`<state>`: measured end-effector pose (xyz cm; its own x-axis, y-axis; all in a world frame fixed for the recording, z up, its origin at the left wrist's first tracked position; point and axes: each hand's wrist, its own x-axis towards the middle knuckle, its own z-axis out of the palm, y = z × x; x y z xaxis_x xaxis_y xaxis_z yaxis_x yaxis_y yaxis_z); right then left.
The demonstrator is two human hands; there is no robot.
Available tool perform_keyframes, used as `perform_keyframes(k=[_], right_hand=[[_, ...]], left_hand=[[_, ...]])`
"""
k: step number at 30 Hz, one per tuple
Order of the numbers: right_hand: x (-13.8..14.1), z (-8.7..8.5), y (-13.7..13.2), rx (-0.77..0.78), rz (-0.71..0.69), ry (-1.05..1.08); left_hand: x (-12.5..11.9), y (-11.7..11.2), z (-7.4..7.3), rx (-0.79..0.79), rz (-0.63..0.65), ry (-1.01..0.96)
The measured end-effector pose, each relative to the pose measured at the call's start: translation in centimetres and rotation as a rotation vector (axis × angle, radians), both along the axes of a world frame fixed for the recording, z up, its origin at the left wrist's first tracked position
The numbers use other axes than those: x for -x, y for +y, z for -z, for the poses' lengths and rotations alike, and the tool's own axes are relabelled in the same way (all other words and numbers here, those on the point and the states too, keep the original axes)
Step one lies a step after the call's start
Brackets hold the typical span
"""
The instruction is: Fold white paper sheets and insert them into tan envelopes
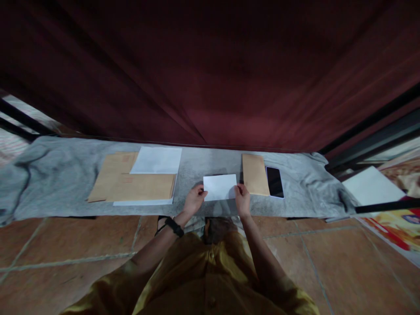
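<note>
A folded white sheet of paper [219, 187] lies on a grey cloth-covered table [59, 175] in front of me. My left hand [194, 199] pinches its left edge and my right hand [242, 199] pinches its right edge. A black band is on my left wrist. Just right of the paper lies a brown envelope [255, 174], and beside that a dark phone [274, 181].
To the left lie brown envelopes [131, 186] over white sheets, with another white sheet [157, 160] on top at the back. A dark red curtain [210, 74] hangs behind the table. At the far right are a white board [370, 186] and a colourful printed surface. The floor is tiled.
</note>
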<state>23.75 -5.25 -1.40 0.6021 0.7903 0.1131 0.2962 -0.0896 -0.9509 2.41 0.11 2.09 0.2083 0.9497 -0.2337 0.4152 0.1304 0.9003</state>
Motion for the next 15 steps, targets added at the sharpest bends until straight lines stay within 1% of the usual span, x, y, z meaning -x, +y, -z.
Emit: perform_keyframes(k=[4,9,15], right_hand=[[0.2,0.2,-0.9,-0.007,-0.035,-0.053],[1.1,0.2,-2.6,-0.010,-0.078,-0.260],[2.0,0.4,-3.6,-0.052,-0.126,-0.413]], left_hand=[[-0.7,0.3,0.2,-0.019,-0.025,0.037],[-1.1,0.0,0.1,-0.050,-0.029,0.104],[-1.5,-0.3,-0.1,-0.073,-0.041,0.213]])
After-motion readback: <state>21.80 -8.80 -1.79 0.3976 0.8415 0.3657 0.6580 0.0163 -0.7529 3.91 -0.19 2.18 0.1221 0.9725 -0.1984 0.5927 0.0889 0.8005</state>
